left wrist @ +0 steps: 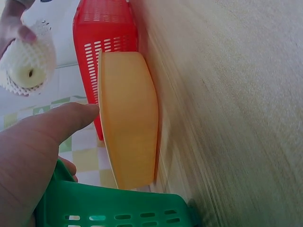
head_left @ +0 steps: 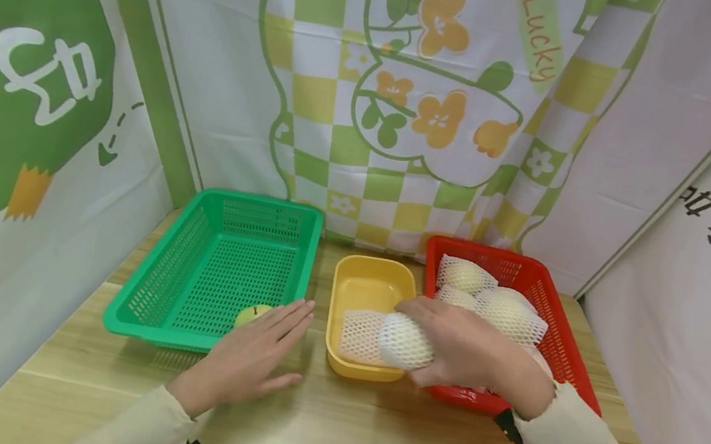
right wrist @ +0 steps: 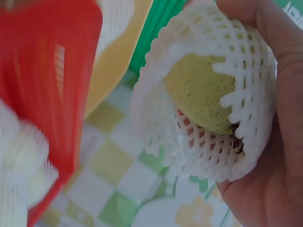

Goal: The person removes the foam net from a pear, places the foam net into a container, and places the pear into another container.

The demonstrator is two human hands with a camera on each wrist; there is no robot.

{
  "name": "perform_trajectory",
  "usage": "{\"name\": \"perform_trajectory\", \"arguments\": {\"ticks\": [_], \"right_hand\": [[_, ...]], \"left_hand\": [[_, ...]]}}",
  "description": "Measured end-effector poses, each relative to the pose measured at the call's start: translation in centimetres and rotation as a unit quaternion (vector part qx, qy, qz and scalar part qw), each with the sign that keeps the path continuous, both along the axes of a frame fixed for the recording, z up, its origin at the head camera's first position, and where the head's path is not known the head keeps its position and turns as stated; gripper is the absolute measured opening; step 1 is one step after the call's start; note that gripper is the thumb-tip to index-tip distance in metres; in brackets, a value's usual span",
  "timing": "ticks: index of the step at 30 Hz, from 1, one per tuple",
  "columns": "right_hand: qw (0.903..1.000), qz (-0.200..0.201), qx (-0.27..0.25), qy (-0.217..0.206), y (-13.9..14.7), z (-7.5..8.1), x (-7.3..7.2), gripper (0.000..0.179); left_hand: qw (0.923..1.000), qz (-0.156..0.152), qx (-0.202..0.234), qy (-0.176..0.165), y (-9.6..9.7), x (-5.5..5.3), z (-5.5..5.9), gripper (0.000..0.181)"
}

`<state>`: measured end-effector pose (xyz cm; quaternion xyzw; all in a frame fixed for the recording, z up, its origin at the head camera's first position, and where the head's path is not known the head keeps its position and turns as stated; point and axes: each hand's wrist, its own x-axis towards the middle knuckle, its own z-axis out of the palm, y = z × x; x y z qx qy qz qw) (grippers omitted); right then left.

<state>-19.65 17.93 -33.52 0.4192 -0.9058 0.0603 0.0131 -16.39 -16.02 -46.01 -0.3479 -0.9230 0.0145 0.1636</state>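
Observation:
My right hand [head_left: 464,343] grips a speckled yellow-green pear [right wrist: 201,92] in a white foam net [right wrist: 248,71]. The net is open at one end, where the fruit's skin shows. In the head view, the hand is over the right side of a small yellow container [head_left: 373,289], in which an empty-looking foam net [head_left: 358,335] lies. With fingers straight, my left hand [head_left: 254,359] is at the near right corner of the green basket [head_left: 248,260]. It partly hides a bare yellow-green pear [head_left: 249,313] inside.
A red basket [head_left: 560,342] on the right holds several net-wrapped fruits [head_left: 509,316]. All three containers stand in a row on a wooden table [head_left: 360,435], with a checked printed cloth [head_left: 374,141] behind them. Printed panels rise at both sides.

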Motion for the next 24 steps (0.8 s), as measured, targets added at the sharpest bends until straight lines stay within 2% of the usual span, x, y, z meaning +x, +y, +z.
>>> {"name": "perform_trajectory", "arguments": {"ticks": [6,11,17,24], "right_hand": [[0.9999,0.008,0.004,-0.013,-1.7,-2.8,2.1,0.078],[0.9986,0.003,0.013,-0.051,-3.0,-5.7,3.4,0.077],[0.9961,0.003,0.007,-0.088,-4.3,-9.1,4.1,0.078],[0.9948,0.002,0.014,-0.101,-4.7,-12.0,4.2,0.077]], "left_hand": [[1.0000,-0.002,0.003,0.006,-0.1,-0.1,-0.1,0.092],[0.9999,-0.004,0.001,0.011,0.0,-0.1,-0.1,0.091],[0.9998,-0.004,0.006,0.016,-0.1,0.0,0.0,0.092],[0.9999,-0.003,0.004,0.014,-0.1,0.0,-0.1,0.091]]}}
